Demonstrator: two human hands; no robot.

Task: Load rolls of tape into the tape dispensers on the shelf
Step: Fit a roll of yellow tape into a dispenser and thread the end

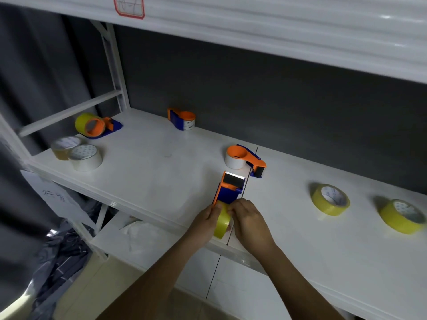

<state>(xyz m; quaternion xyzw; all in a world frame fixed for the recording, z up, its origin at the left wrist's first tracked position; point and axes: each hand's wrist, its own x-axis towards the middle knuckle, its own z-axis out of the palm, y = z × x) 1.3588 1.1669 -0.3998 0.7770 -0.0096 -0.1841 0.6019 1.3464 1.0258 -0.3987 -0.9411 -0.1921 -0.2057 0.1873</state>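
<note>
An orange and blue tape dispenser (228, 189) lies near the front of the white shelf (150, 162), its toothed blade pointing away from me. A yellow tape roll (222, 224) sits at its near end, on edge. My left hand (205, 221) grips the roll and the dispenser's orange side from the left. My right hand (245, 218) pinches the roll from the right. Two more yellow rolls (330, 199) (402, 217) lie flat at the right.
Three other dispensers hold rolls: a yellow one (94, 125) at back left, white ones at back centre (182, 118) and just beyond my hands (245, 159). A brown roll (63, 147) and a white roll (85, 157) lie at the left. A lower shelf (147, 245) sits below.
</note>
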